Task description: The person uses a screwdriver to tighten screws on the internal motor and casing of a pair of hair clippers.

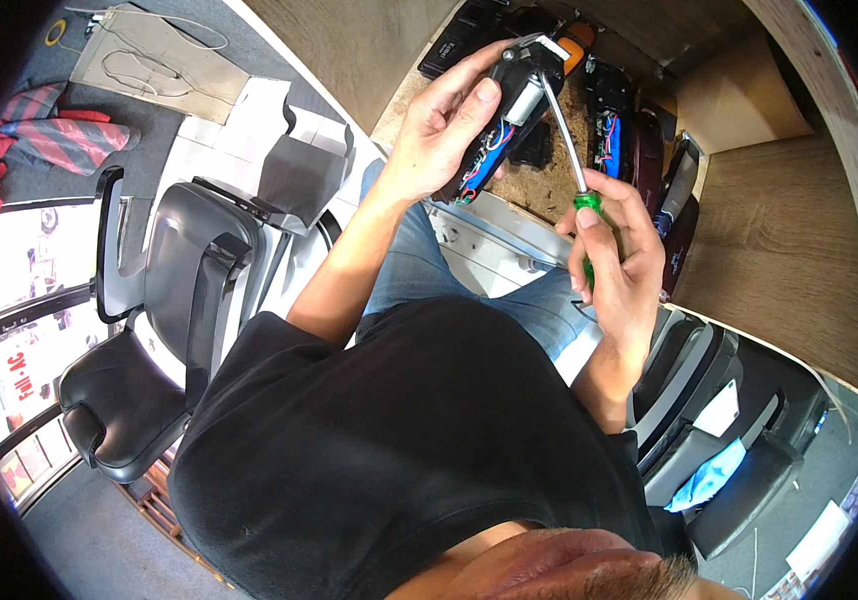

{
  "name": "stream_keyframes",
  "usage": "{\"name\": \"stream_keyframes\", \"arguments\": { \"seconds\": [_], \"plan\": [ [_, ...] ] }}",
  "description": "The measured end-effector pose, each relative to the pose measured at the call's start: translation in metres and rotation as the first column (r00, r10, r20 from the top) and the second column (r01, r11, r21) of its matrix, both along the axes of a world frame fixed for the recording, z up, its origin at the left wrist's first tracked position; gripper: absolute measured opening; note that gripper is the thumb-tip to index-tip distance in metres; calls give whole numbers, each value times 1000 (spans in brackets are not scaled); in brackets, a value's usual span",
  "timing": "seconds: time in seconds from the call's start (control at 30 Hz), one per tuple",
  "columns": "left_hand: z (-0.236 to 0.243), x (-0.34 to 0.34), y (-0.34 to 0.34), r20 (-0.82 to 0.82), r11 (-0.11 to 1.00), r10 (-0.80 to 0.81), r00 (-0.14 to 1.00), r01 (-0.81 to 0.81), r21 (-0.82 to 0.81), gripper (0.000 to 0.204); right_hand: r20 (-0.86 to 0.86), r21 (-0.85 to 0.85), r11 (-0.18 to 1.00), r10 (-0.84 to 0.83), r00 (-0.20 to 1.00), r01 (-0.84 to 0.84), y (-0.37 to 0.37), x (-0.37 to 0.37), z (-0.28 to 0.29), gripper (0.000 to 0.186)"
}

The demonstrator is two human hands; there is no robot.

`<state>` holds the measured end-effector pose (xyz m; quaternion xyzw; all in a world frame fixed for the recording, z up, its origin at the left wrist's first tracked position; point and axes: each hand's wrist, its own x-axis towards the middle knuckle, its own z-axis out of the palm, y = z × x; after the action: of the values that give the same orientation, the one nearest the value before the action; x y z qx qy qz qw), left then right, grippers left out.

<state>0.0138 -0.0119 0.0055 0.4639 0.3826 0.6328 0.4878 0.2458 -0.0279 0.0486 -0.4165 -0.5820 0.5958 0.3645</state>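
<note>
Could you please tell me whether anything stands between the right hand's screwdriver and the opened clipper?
Nothing visible does: the screwdriver in the right hand extends up to the top end of the opened clipper in the left hand, though actual contact is unclear.

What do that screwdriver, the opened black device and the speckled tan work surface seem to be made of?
Screwdriver: shiny metal shaft, by its bright glint; glossy green handle, likely translucent plastic. Opened black device: casing probably smooth plastic, by its moulded look; silvery cylinder inside looks metallic, by its sheen. Work surface: possibly particle board, matte, with a grainy speckle.
</note>
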Motion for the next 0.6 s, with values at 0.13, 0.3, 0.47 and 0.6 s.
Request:
{"name": "stream_keyframes", "arguments": {
  "seconds": [0.13, 0.3, 0.47, 0.6],
  "plan": [
    [0, -1, 1, -24, 999, 13, 1000, -12, 46, 54, -144, -113, 993, 11, 990, -27, -4, -8, -5, 38],
    [-5, -1, 4, -22, 997, 41, 999, -39, 67, 54, -406, -319, 940, -16, 914, -125, -8, -10, 4, 41],
    [-1, -1, 3, -4, 997, 65, 998, -64, 48, 54, -469, -359, 919, -28, 883, -161, -6, -6, 3, 41],
    [-4, -2, 3, 39, 998, 40, 998, -42, 43, 53, -362, -260, 961, -2, 932, -99, -9, -7, -2, 42]
  ]
}}
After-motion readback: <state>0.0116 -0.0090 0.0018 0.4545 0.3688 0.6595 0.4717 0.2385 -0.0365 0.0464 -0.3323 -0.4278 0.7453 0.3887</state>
